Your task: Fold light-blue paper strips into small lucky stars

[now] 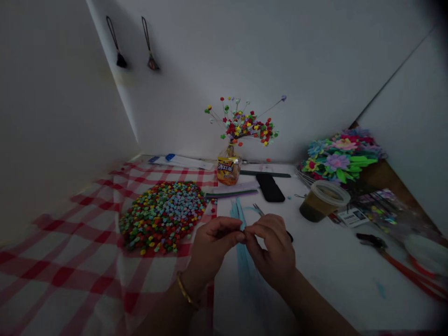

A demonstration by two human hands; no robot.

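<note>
My left hand (pixel 214 241) and my right hand (pixel 272 248) meet in front of me, thumb and fingertips of each pinched together. Whatever sits between the fingertips is too small and too hidden to name. Below them, light blue paper strips (pixel 246 273) lie lengthwise on the white surface, partly covered by my hands. Scissor blades (pixel 258 209) poke out just beyond my right hand, which hides most of the scissors. Left of my hands spreads a big heap of small folded paper stars (pixel 168 214) in many colours.
Behind stands a cut bottle (pixel 228 171) holding stars on wires. A black phone (pixel 270 187), a plastic tub of brown liquid (pixel 324 201) and orange-handled pliers (pixel 395 259) lie rightward. Pipe-cleaner flowers (pixel 339 156) fill the back right. Red checked cloth (pixel 70 275) covers the left.
</note>
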